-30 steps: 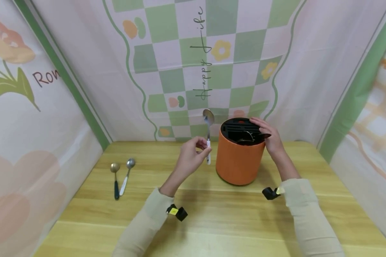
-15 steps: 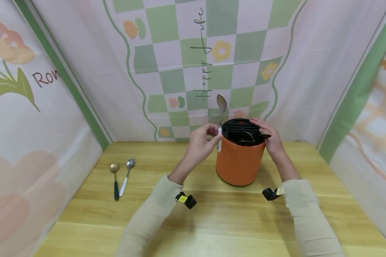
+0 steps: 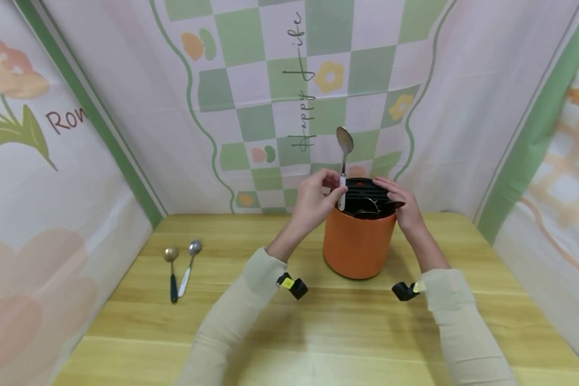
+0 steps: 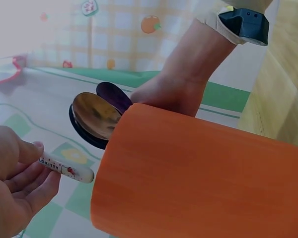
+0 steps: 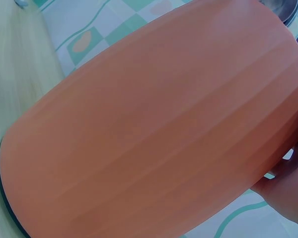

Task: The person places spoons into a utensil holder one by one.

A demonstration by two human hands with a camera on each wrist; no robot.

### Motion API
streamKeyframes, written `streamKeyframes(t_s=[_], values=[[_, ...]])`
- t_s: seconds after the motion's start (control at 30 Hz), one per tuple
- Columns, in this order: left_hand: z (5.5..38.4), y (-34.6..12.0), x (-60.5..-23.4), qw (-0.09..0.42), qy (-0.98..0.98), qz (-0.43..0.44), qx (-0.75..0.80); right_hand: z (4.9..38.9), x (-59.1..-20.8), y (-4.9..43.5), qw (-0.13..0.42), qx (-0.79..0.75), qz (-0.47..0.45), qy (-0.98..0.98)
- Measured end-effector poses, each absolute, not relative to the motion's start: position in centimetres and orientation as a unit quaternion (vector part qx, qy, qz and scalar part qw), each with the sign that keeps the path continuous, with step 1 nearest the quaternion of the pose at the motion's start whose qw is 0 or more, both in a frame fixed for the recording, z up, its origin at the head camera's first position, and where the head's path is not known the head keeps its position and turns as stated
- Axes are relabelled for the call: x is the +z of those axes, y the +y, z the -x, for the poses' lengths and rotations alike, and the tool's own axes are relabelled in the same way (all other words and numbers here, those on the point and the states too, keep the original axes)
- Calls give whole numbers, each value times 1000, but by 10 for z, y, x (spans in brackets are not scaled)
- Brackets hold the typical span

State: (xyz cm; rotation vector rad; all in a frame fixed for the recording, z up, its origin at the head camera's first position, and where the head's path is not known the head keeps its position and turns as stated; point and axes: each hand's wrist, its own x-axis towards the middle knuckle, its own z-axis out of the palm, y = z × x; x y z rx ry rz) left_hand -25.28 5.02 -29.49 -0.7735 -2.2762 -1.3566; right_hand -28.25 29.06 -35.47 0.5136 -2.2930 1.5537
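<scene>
My left hand (image 3: pixel 316 198) pinches a spoon by its white printed handle (image 4: pixel 69 168) between thumb and fingers. The spoon (image 3: pixel 344 140) stands upright, bowl up, with the handle's lower end over the near left part of the holder's black slotted top in the head view. The orange utensil holder (image 3: pixel 359 249) stands on the table. My right hand (image 3: pixel 408 208) rests on its right side, fingers stretched along the rim; the thumb is hidden there. A brownish spoon or ladle bowl (image 4: pixel 95 115) and a dark utensil head (image 4: pixel 111 95) stick out of the holder.
Two more spoons, one with a dark handle (image 3: pixel 173 288) and one with a white handle (image 3: pixel 185 282), lie at the table's left. A patterned cloth (image 3: pixel 251 118) hangs right behind the wooden table (image 3: pixel 347 332). Black wrist cameras hang below both sleeves.
My left hand has carried the spoon up and right, from beside the holder to over its top. The right hand and the holder have stayed put.
</scene>
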Motion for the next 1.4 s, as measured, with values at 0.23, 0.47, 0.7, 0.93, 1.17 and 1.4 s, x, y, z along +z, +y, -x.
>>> streamKeyframes(t_s=[0.23,0.47,0.7,0.93,1.17,1.4], values=[[264,58,-302,201,-812,280,-471,283,-356,290,161,540,-184,-805],[269,63,-314,211,-836,275,-426,282,-356,290,165,541,-182,-804],[269,67,-313,205,-877,279,-333,281,-354,291,154,538,-175,-810],[266,71,-313,224,-890,294,-266,281,-355,293,146,556,-171,-800],[263,66,-314,186,-903,286,-259,281,-357,292,152,550,-175,-803],[258,37,-319,141,-902,283,-295,281,-355,291,153,547,-177,-804]])
